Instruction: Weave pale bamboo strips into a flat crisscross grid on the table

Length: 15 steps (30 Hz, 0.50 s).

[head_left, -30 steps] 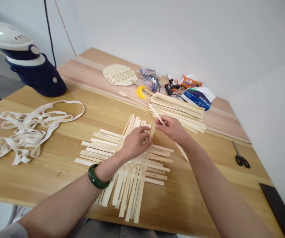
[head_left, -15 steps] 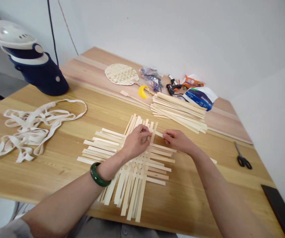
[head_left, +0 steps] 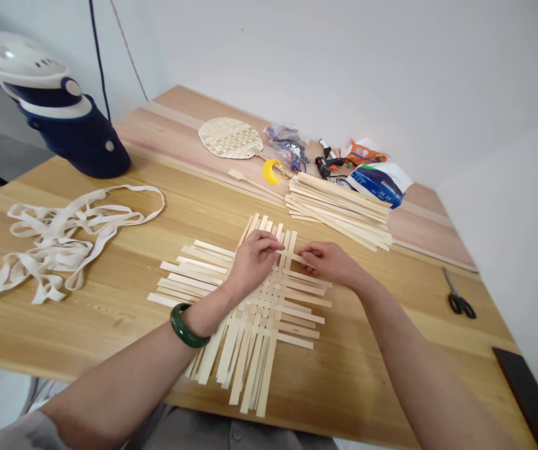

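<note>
Pale wooden strips, crossed in open weave (head_left: 265, 306), lie on table (head_left: 367, 369) before person. Left hand (head_left: 255, 259) reaches over far part of weave, wrist bent, thumb and fingertips pinching end of loose strip (head_left: 292, 254). Right hand (head_left: 328, 261) comes from opposite side, fingers curled, pinching same strip farther along. Both forearms slant inward. Green bangle (head_left: 188, 326) circles left wrist. Strip pile (head_left: 338, 209) lies beyond right hand.

Pale, plain wall (head_left: 343, 75) behind worktop (head_left: 367, 387), meeting a second at right. Worktop wood-grained, pinker along far edge. Black cord (head_left: 97, 59) hangs beyond far left corner. Light soft, even. Grey floor (head_left: 6, 150), left.
</note>
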Available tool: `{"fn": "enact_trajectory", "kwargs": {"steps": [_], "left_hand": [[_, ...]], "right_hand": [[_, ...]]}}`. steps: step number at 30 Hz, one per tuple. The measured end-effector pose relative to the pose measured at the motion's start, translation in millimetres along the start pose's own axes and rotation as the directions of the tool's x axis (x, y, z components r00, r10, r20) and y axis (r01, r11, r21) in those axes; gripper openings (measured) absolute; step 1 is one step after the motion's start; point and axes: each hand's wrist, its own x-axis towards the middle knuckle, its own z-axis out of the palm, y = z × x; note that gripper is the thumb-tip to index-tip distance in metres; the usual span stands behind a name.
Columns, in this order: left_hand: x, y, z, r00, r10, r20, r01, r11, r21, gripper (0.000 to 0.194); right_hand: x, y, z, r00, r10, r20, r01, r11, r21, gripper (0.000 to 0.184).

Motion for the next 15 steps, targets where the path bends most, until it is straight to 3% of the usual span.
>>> {"fn": "enact_trajectory", "kwargs": {"steps": [3, 8, 15], "left_hand": [[0.9, 1.0, -0.4, 0.998, -0.07, -0.003, 0.07, 0.997, -0.045, 0.022], [1.7, 1.1, -0.9, 0.995, -0.096, -0.014, 0.094, 0.992, -0.085, 0.021], [2.8, -0.7, -2.7, 0.994, -0.104, -0.02, 0.1, 0.983, -0.153, 0.021]], "right_hand": [[3.7, -11.7, 4.4, 0.998, 0.052, -0.029, -0.048, 0.993, 0.108, 0.018], [11.5, -35.9, 13.8, 0.955, 0.294, 0.025, -0.288, 0.91, 0.297, 0.02], [15.7, -37.1, 25.8, 0.942, 0.328, -0.074, -0.286, 0.896, 0.341, 0.015]]}}
